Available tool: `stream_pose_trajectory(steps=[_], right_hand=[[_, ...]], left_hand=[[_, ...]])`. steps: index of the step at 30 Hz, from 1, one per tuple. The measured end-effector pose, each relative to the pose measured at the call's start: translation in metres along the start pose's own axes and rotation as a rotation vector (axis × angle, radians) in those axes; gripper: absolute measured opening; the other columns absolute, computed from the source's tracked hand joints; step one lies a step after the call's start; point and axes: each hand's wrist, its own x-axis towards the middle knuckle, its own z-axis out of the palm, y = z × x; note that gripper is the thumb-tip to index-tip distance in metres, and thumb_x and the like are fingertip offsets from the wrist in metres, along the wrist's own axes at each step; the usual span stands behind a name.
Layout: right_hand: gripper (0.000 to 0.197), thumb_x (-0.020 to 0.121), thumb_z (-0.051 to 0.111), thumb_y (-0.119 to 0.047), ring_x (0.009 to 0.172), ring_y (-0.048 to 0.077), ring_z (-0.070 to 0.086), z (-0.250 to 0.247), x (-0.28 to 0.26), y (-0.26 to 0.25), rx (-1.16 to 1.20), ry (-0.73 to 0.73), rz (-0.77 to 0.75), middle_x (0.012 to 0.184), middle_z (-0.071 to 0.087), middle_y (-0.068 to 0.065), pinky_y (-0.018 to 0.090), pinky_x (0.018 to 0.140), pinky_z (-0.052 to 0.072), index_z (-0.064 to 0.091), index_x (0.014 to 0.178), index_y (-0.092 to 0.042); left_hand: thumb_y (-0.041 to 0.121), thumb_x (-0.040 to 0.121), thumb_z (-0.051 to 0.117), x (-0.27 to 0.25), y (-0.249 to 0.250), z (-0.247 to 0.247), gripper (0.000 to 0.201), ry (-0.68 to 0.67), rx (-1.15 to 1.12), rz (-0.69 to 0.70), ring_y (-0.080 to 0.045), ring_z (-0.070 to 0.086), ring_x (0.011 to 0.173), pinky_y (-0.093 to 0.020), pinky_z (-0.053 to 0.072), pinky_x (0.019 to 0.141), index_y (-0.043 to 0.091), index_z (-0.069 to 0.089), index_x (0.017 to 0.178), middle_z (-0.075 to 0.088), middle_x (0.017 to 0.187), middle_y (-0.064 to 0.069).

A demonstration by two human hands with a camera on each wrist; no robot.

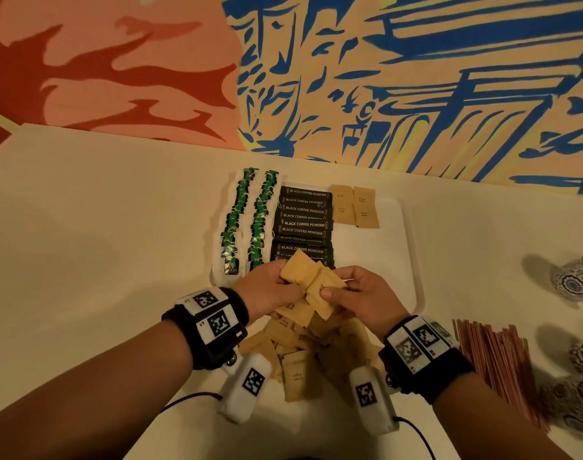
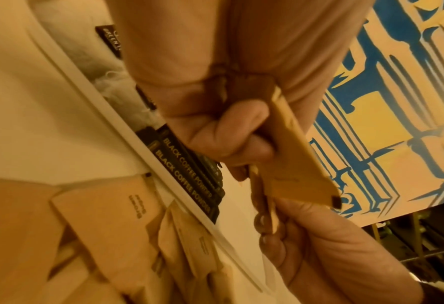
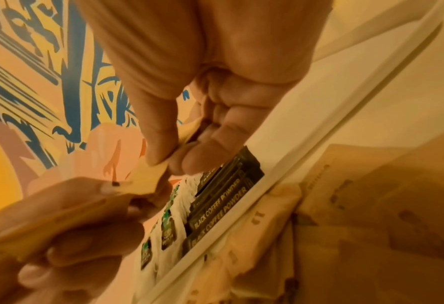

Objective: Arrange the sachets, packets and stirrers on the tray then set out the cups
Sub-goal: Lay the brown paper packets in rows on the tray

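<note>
While two rows of white tea bags with green-and-black tags (image 1: 247,220), a column of black rectangular coffee-powder packets (image 1: 304,224) and four tan paper sugar sachets (image 1: 354,205) are already laid out on the flat white plastic tray (image 1: 396,260), a small bunch of the same tan paper sachets (image 1: 308,282) is held over the tray's near edge. The bunch is gripped in the left hand (image 1: 270,292), fingers curled round it, apparently so that it can serve as a stock. One sachet at the top of the bunch is pinched between thumb and forefinger of the right hand (image 1: 363,295), seemingly to be peeled off singly; in the right wrist view the pinch on a corner is plain. The items on the tray are overlapped in straight columns, presumably so that every label stays readable. The bare tray surface to the right of the coffee column, below the four placed sachets, is judged to be where the next sachet belongs. A loose heap of tan sachets (image 1: 303,356) is left on the white table (image 1: 84,227) beneath the wrists, within reach. The bundle of thin reddish stirrers (image 1: 495,356) and the patterned ceramic cups (image 1: 575,282) are kept at the right, off the tray, their turn not yet come.
</note>
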Motion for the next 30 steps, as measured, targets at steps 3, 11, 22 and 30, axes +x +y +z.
stream_pose_trajectory(steps=[3, 11, 22, 30], right_hand=[[0.025, 0.080, 0.072, -0.004, 0.064, 0.019, 0.066, -0.002, 0.002, -0.002, 0.024, 0.012, -0.006, 0.087, 0.072, 0.015, 0.031, 0.058, 0.057, 0.062, 0.102, -0.010], [0.032, 0.079, 0.071, -0.002, 0.068, 0.012, 0.066, -0.003, 0.008, 0.001, 0.141, 0.019, -0.053, 0.085, 0.073, 0.001, 0.025, 0.062, 0.054, 0.067, 0.106, -0.020], [0.014, 0.092, 0.059, -0.011, 0.079, 0.016, 0.066, -0.032, 0.035, 0.013, 0.146, 0.213, 0.048, 0.089, 0.071, 0.001, 0.028, 0.066, 0.052, 0.067, 0.098, -0.020], [0.025, 0.088, 0.064, -0.012, 0.078, 0.020, 0.065, -0.072, 0.099, 0.003, -0.080, 0.354, 0.081, 0.091, 0.069, 0.003, 0.031, 0.072, 0.056, 0.065, 0.113, -0.010]], left_hand=[[0.025, 0.076, 0.065, 0.001, 0.001, 0.000, 0.031, -0.003, -0.068, -0.026, -0.011, 0.053, 0.052, -0.018, 0.036, 0.041, 0.016, 0.060, 0.106, 0.060, 0.078, -0.005], [0.021, 0.087, 0.067, 0.010, -0.002, -0.002, 0.019, 0.115, -0.048, -0.013, -0.009, 0.058, 0.058, -0.019, 0.039, 0.044, 0.021, 0.063, 0.105, 0.065, 0.081, -0.003], [0.015, 0.090, 0.063, 0.023, 0.005, -0.013, 0.023, 0.222, -0.037, -0.020, -0.008, 0.063, 0.063, -0.019, 0.047, 0.045, 0.017, 0.059, 0.113, 0.069, 0.091, -0.003], [0.022, 0.089, 0.064, 0.042, 0.013, -0.024, 0.025, 0.247, 0.011, -0.026, -0.025, 0.069, 0.092, -0.048, 0.057, 0.079, 0.021, 0.059, 0.113, 0.071, 0.104, -0.006]])
